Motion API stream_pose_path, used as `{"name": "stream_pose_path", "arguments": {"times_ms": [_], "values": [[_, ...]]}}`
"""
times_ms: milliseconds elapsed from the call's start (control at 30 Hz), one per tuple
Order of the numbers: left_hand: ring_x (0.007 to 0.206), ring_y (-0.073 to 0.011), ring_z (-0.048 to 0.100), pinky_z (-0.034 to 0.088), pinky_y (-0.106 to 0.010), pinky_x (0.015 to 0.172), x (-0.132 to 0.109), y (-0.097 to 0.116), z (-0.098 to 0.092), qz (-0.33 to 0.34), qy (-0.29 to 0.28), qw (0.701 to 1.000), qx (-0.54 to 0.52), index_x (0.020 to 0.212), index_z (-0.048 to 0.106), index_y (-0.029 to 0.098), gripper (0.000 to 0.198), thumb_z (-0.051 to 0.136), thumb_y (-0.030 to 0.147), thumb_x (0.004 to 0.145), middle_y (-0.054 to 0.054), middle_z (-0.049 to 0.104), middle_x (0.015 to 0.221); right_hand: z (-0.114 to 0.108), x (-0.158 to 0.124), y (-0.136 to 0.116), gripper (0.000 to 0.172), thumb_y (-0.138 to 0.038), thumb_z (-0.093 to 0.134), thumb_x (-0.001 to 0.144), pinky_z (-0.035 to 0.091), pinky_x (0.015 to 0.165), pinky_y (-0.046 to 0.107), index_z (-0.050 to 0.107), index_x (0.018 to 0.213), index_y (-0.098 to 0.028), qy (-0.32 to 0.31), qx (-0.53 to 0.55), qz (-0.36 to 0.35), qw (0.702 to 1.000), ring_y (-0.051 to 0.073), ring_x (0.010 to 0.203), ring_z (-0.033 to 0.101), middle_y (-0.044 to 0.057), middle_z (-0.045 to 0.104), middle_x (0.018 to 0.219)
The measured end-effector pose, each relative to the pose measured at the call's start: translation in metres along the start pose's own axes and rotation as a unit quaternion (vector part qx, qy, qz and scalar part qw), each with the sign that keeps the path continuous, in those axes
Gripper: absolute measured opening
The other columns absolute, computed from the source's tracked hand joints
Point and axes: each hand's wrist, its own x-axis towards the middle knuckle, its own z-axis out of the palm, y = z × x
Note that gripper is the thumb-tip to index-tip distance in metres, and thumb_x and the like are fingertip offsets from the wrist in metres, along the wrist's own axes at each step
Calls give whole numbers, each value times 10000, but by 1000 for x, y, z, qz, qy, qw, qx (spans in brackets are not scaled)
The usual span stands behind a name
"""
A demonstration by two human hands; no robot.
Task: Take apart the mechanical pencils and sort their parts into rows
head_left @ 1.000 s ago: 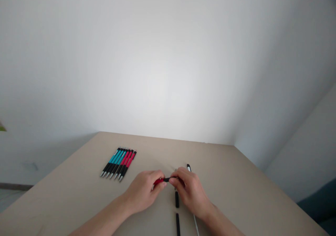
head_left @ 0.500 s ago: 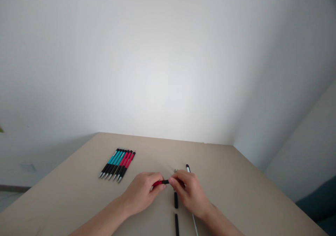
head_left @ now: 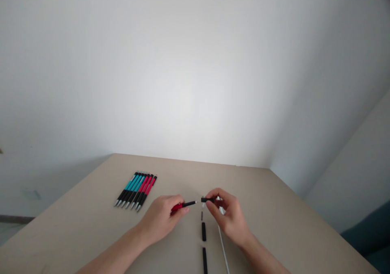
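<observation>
My left hand point(head_left: 163, 217) is closed around a red pen barrel point(head_left: 176, 206), whose slim black front part point(head_left: 189, 203) ends in a pale point aimed right. Between thumb and fingers, my right hand point(head_left: 227, 211) pinches a short black pen grip point(head_left: 207, 200). A small gap separates the grip from the pen's point. Below them on the table lie a small dark piece point(head_left: 201, 216), a short black tube point(head_left: 204, 231) and a longer black piece point(head_left: 205, 261), lined up toward me. A thin white stick point(head_left: 224, 247) passes partly under my right hand.
Several turquoise pens point(head_left: 131, 188) and red pens point(head_left: 148, 190), with black grips and silver tips, lie side by side at the left of the beige table point(head_left: 258, 209). White walls stand behind it. Dark teal fabric point(head_left: 370, 237) shows at the right edge.
The black grip has come away from the red pen in my right hand, baring the slim front part. My hands have moved slightly apart, the right one up and right.
</observation>
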Motion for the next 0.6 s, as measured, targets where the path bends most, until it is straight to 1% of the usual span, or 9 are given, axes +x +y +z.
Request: {"name": "stream_pose_path", "arguments": {"times_ms": [67, 133, 233, 333, 433, 500, 600], "values": [[558, -123, 478, 292, -218, 541, 1, -1, 1, -11, 11, 1000, 10, 674, 541, 176, 260, 528, 323, 888, 34, 523, 583, 0, 0, 0, 128, -282, 554, 847, 435, 560, 237, 604, 824, -166, -4, 11, 9, 1000, 133, 623, 516, 27, 603, 735], [546, -119, 467, 282, -217, 530, 1, -2, 1, -16, 20, 1000, 13, 665, 536, 174, 273, 530, 330, 889, 37, 509, 570, 0, 0, -1, 123, -268, 546, 848, 428, 547, 230, 615, 879, -171, -14, 4, 7, 1000, 131, 626, 516, 28, 606, 758], [544, -117, 465, 285, -215, 530, 1, -3, 1, -10, 18, 1000, 5, 643, 536, 170, 292, 533, 323, 892, 36, 507, 565, 2, 0, -3, 175, -271, 518, 873, 412, 545, 233, 645, 960, -190, -29, -31, -23, 999, 127, 619, 511, 34, 626, 788], [603, -123, 513, 322, -208, 569, -1, -1, 1, 11, 10, 999, -31, 690, 585, 169, 231, 555, 286, 887, 23, 570, 631, 9, -2, -8, 170, -287, 535, 871, 398, 539, 236, 669, 918, -194, -30, -58, -43, 997, 122, 590, 499, 23, 612, 721], [672, -133, 559, 358, -201, 610, -1, 0, 1, 27, 5, 997, -78, 782, 635, 179, 143, 563, 250, 883, 5, 635, 727, 17, -6, -13, 122, -289, 588, 837, 400, 530, 229, 656, 847, -188, -28, -63, -25, 997, 116, 567, 503, 5, 601, 673], [676, -138, 566, 368, -202, 607, -1, 1, 1, 26, 7, 995, -92, 780, 644, 179, 151, 558, 247, 884, -2, 645, 731, 19, -8, -16, 94, -276, 615, 815, 409, 536, 230, 648, 819, -188, -35, -62, -19, 997, 115, 570, 512, 3, 611, 679], [683, -145, 572, 384, -208, 617, -1, 1, 1, 28, 5, 994, -108, 783, 653, 175, 184, 533, 258, 896, -14, 653, 732, 17, -10, -18, 96, -250, 634, 793, 435, 552, 229, 647, 867, -190, -59, -34, -35, 997, 125, 629, 554, 21, 640, 757]]}}
